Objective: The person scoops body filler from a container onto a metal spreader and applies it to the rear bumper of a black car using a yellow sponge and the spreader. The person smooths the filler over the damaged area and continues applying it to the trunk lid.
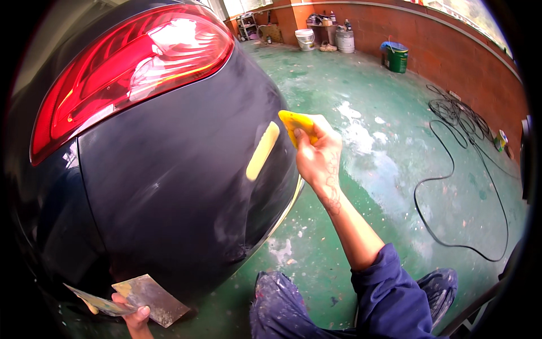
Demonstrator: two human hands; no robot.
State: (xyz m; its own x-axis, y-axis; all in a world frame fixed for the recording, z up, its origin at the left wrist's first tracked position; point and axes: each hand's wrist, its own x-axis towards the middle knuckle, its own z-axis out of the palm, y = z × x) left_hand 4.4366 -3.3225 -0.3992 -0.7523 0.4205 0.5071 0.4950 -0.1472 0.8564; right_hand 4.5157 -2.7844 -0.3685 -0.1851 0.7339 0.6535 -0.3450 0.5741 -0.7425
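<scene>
A dark car's rear body panel (169,169) fills the left side, with a red tail light (130,79) above it. A pale yellow streak of filler (262,151) sits on the panel. My right hand (319,150) grips a yellow flexible spreader (294,120) beside the panel's curved edge, just right of the streak. Low at the left, my left hand (135,316) holds metal putty blades (152,296), smeared with beige paste.
A black hose or cable (451,124) is coiled on the green floor (395,214). Along the orange wall (372,28) stand buckets (397,59) and clutter. My bent knees show at the bottom. A dark bar (468,313) is at the lower right.
</scene>
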